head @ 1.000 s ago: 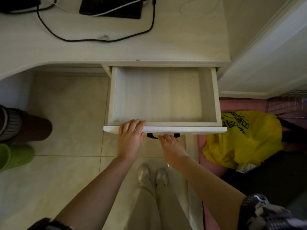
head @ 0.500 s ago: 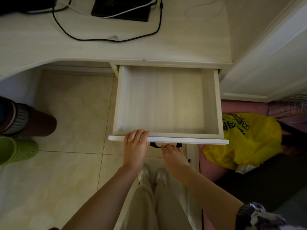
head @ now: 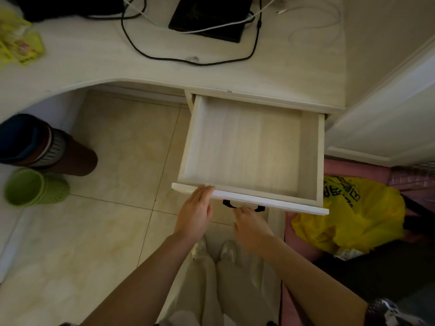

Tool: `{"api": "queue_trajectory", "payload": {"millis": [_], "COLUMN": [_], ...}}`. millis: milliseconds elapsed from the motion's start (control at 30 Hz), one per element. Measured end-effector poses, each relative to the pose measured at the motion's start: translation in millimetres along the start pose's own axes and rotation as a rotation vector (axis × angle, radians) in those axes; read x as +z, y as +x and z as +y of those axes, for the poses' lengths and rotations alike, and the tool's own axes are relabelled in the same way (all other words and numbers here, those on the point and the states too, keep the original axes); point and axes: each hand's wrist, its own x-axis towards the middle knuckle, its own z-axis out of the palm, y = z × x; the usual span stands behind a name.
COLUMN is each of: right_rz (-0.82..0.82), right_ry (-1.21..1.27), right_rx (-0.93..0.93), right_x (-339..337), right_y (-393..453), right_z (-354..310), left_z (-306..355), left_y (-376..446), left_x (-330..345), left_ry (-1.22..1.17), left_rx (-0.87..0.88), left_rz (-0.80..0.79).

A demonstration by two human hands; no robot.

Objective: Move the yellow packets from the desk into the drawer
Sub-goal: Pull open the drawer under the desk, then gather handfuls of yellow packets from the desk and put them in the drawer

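Yellow packets (head: 20, 41): small heap on the table, far up and left of both hands, well apart from them; partly cut off by the frame edge, count not readable.

Drawer (head: 249, 147): pulled out, just ahead of the hands, nothing seen inside. Dark handle (head: 242, 205) under its front edge.

Left hand (head: 196, 212): fingers straight and together, tips touching the drawer's front edge, holding nothing.

Right hand (head: 250, 225): below the front edge beside the handle; whether its fingers grip the handle cannot be told.

Risks, judged:
- Drawer looks far out; weight from the resting hand could tip or drop it.
- Packets lie beyond easy reach; a long stretch across could snag the black cable (head: 188, 60) or white cable (head: 211, 25) and drag the black flat device (head: 209, 17).
- Loose packets may slip to the floor in transit.

Table (head: 94, 64): pale wood grain, curved front edge.

Room: beige tiled floor (head: 94, 231); green basket (head: 30, 187) and brown bin (head: 47, 147) far left of the hands; yellow plastic bag (head: 353, 215) right of the right hand; white cabinet (head: 388, 109) beyond it.
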Motion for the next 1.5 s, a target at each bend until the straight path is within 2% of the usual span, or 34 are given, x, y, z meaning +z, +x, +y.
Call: {"api": "queue_trajectory", "payload": {"millis": [133, 433, 733, 867, 1167, 1500], "right_rz": [0.040, 0.056, 0.037, 0.033, 0.076, 0.081], "right_ry": [0.042, -0.048, -0.044, -0.029, -0.015, -0.063], "right_rx": [-0.033, -0.254, -0.394, -0.385, -0.406, -0.495], "right_x": [-19, -26, -27, -33, -72, -150], "right_y": [2, 22, 66, 95, 167, 275], "right_z": [-38, -139, -273, -335, -434, -521], "left_z": [-11, -63, -164, -221, -315, -382], "left_y": [-21, -70, -112, -119, -87, 12], "left_x": [-27, -89, -170, -205, -276, -355], "left_ry": [-0.088, -0.142, -0.125, -0.115, -0.142, -0.149], "left_rx": [-0.138, -0.408, -0.610, -0.651, -0.760, -0.842], "left_rz": [0.022, 0.209, 0.381, 0.422, 0.503, 0.607]}}
